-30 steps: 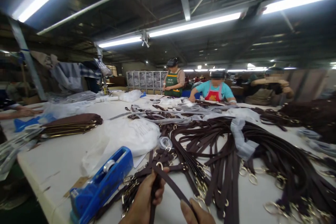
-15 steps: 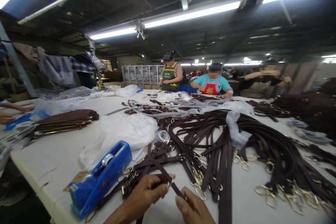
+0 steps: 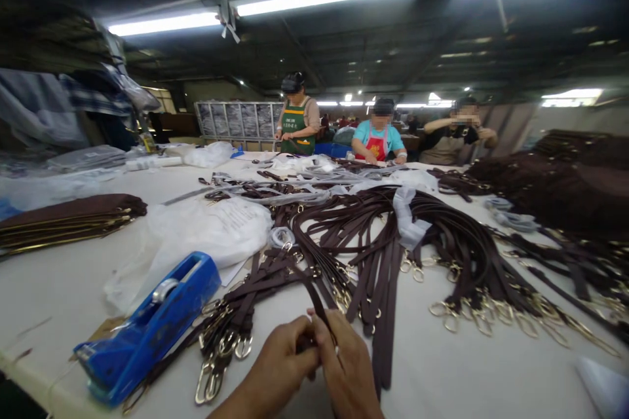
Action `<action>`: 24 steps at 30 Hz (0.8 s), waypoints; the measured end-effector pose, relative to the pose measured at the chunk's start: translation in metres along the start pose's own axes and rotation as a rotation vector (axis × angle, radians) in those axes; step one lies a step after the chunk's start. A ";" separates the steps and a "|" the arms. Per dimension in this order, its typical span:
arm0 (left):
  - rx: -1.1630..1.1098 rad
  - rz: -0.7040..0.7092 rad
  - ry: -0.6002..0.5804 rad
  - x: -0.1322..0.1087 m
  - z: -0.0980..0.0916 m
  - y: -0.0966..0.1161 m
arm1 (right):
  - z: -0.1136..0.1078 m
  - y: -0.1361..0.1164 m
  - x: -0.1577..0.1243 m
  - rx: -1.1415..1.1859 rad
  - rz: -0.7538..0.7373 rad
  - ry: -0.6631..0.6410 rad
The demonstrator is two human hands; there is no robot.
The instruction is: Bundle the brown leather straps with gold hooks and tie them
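Note:
A dark brown strap rises from between my two hands and runs back onto the pile. My left hand is closed on it, thumb against fingers. Pressed up beside it, my right hand also grips the strap, with its thumb along it. The part of the strap inside the fingers is hidden. Left of my hands lies a bunch of brown straps with gold-coloured buckles. A large bundle of straps with metal clasps spreads to the right, wrapped by a pale plastic band.
A blue tape dispenser stands at the left front on the white table. Behind it lie a white plastic bag and stacked brown pieces. Several co-workers are at the far side. A brown heap sits at the right.
My hands have come together on the strap, and the metal piece seen at my left fingertips is now hidden. The view has turned to the right.

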State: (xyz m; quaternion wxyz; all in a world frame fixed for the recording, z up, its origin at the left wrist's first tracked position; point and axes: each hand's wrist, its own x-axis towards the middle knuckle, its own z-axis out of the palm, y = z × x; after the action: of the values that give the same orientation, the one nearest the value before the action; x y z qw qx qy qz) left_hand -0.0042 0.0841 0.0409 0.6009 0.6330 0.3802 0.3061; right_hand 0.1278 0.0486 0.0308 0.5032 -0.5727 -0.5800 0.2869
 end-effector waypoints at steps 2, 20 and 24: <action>-0.111 -0.122 -0.074 0.007 0.004 -0.010 | -0.003 0.004 0.003 0.107 0.083 0.037; -0.257 -0.170 -0.272 0.024 0.002 -0.028 | -0.009 0.037 0.022 0.780 0.357 0.036; -0.252 -0.174 -0.259 0.022 0.005 -0.024 | -0.012 0.029 0.019 0.779 0.376 0.026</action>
State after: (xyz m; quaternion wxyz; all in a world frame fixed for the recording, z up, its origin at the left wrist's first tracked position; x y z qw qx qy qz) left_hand 0.0088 0.0999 0.0148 0.7434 0.5517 0.3117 0.2140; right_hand 0.1529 0.0688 0.0136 0.6280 -0.4393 -0.3077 0.5638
